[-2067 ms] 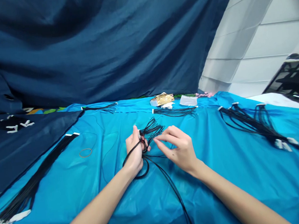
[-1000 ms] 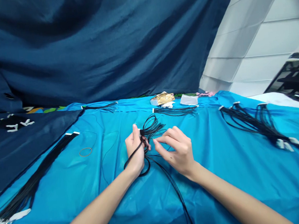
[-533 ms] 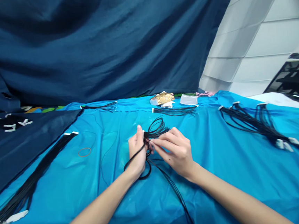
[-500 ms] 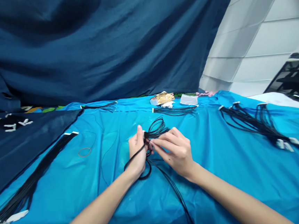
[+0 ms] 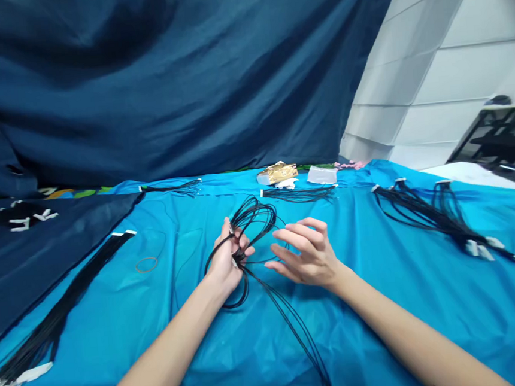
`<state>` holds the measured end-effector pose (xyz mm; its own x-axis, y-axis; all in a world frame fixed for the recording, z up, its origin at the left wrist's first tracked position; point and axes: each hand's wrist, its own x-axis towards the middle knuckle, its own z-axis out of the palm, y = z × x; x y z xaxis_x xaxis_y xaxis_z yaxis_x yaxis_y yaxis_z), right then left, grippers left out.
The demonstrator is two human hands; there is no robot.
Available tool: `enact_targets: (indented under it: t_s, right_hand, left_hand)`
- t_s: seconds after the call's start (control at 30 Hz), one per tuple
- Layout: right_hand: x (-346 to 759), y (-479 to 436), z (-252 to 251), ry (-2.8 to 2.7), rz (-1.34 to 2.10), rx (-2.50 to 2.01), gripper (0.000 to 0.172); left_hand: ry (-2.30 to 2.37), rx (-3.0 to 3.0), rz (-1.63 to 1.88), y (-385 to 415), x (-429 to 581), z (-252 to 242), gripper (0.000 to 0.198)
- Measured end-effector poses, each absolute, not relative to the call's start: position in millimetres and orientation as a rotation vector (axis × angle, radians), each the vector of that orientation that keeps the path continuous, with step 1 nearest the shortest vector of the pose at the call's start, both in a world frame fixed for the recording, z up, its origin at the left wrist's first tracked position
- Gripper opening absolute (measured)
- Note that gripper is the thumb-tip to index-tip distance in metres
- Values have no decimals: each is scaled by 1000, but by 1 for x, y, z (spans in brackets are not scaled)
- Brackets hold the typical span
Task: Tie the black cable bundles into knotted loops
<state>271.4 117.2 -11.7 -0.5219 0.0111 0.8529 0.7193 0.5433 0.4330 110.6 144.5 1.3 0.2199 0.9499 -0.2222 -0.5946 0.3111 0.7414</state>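
Note:
In the middle of the head view, a looped bundle of thin black cables is gripped by my left hand. Its loops fan out above the fingers, one thicker loop hangs around the wrist side, and loose strands trail down toward the near edge. A small white piece shows at the thumb, partly hidden. My right hand is just right of the bundle, its fingers curled loosely and spread, with nothing visible in them.
Blue sheeting covers the table. A long black cable bundle lies left, beside an orange rubber band. More cables with white connectors lie right. A gold packet and a short cable bundle are at the back.
My right hand has let go of the cables and drawn back to the right, its fingers opening. The loops in my left hand have spread wider, and that hand has shifted slightly left.

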Motion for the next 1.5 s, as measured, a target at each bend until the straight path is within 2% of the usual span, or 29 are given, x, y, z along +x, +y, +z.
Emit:
enact_targets:
  t_s: [0.27,0.53,0.7,0.83,1.13,1.3,1.5]
  right_hand:
    - [279,130,-12,-1843,-1035,-759,15]
    - [272,126,-14,-1849,-970,-839,15]
    - [264,117,-15,-1827,-960,-635,16]
    - [252,112,-20,-1958,-802,-409,16]
    - [249,118,-33,-2016,-703,-388,12]
    - [254,120,-42,-2087,-712,-442,16]
    - [248,117,-32,-2052,-696,-407,13]
  left_hand:
    - [832,602,1083,139,115,4,39]
    - [642,518,901,142,112,3,39]
    - [689,535,940,145,113,-2,38]
    - [677,583,891,146,113,-7,44]
    - [646,604,886,148,114,-14,45]
    - [592,599,870,150,113,-20,44]
    - [606,605,869,150,114,-18,44]
